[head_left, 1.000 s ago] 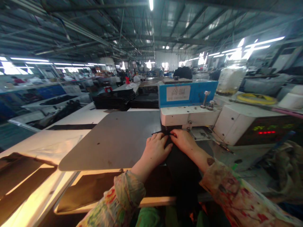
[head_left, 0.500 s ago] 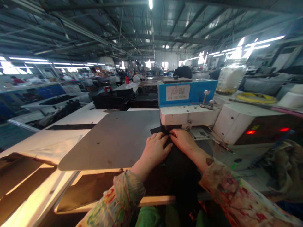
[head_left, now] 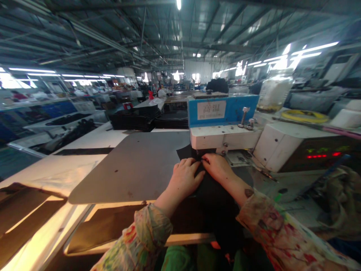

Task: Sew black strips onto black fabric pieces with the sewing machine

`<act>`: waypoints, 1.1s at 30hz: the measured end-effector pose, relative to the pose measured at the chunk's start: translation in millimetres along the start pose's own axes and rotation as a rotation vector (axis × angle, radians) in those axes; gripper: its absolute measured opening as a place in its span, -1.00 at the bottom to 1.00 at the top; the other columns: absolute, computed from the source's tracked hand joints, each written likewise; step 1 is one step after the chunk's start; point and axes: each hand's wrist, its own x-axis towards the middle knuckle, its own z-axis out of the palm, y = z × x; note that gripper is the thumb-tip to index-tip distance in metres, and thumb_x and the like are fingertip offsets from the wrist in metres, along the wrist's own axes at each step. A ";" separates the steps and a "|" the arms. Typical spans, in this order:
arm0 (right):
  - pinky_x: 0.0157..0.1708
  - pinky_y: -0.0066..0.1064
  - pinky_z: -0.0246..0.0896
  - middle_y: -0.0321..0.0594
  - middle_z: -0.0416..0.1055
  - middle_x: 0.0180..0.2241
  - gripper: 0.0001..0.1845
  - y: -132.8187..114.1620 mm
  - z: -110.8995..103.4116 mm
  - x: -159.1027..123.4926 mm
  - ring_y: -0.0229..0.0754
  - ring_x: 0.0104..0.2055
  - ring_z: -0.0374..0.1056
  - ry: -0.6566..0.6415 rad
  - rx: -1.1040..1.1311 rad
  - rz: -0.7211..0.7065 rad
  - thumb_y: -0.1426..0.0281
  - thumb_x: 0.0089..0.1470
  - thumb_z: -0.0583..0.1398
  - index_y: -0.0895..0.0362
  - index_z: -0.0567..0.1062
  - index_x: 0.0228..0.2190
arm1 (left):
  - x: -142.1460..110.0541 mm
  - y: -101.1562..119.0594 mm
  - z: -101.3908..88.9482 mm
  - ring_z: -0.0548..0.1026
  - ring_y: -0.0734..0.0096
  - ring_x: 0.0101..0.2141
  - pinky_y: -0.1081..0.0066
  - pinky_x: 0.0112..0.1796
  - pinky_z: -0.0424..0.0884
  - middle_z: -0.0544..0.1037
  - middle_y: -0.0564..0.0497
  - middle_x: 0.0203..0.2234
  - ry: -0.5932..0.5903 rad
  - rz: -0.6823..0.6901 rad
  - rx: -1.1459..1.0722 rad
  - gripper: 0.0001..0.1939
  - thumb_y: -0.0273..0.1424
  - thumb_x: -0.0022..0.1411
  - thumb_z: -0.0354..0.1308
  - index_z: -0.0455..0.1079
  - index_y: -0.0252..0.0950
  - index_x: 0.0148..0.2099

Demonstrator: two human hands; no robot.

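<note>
A long black sheet of fabric or leather (head_left: 210,192) runs from under the head of a white bench machine (head_left: 205,138) down over the table edge towards my lap. My left hand (head_left: 184,175) lies on its left side, fingers resting on the sheet and thumb stretched apart. Close beside it, my right hand (head_left: 216,165) is closed, thumb and fingers pinching the sheet's edge just in front of the machine head. A corner of the sheet sticks out beyond my left fingertips. The machine's working point is hidden by my fingers and the black material.
A grey metal plate (head_left: 132,169) extends left of the machine. Stacks of black pieces (head_left: 135,118) stand behind it. Brown pieces (head_left: 104,227) lie nearer me. At right are a control box (head_left: 304,146) with lit digits, a glass jar (head_left: 275,90) and a yellow ring (head_left: 304,116).
The black sheet has slid slightly further under the machine, its far corner showing more at the left. Its hanging end has shifted right. The red display reads differently. My hands stay almost in place.
</note>
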 end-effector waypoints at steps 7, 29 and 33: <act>-0.28 -0.48 0.12 -0.18 0.46 -0.27 -0.77 0.0 0.3 0.5 -0.20 -0.21 0.35 -0.005 -0.015 -0.002 0.43 0.07 0.02 0.15 0.45 -0.29 | 0.3 0.2 -0.1 0.25 0.22 -0.07 0.26 -0.15 0.22 0.35 -0.02 -0.10 -0.011 -0.007 -0.008 -0.62 -0.16 0.20 -0.13 0.26 -0.16 0.00; -0.29 -0.48 0.11 -0.17 0.45 -0.27 -0.77 0.3 2.4 -0.2 -0.21 -0.22 0.34 0.004 -0.058 -0.017 0.43 0.08 0.00 0.14 0.44 -0.29 | 0.3 1.9 -3.3 0.25 0.24 -0.07 0.26 -0.14 0.22 0.34 -0.03 -0.09 -0.038 -0.016 -0.011 -0.63 -0.18 0.21 -0.13 0.26 -0.16 0.00; -0.28 -0.48 0.11 -0.17 0.45 -0.26 -0.77 -0.1 2.2 -0.4 -0.21 -0.22 0.34 0.005 -0.060 -0.019 0.43 0.08 0.01 0.14 0.44 -0.29 | 0.2 1.3 -2.9 0.25 0.23 -0.07 0.26 -0.15 0.23 0.34 -0.02 -0.09 -0.031 -0.009 -0.014 -0.63 -0.18 0.21 -0.13 0.26 -0.16 0.00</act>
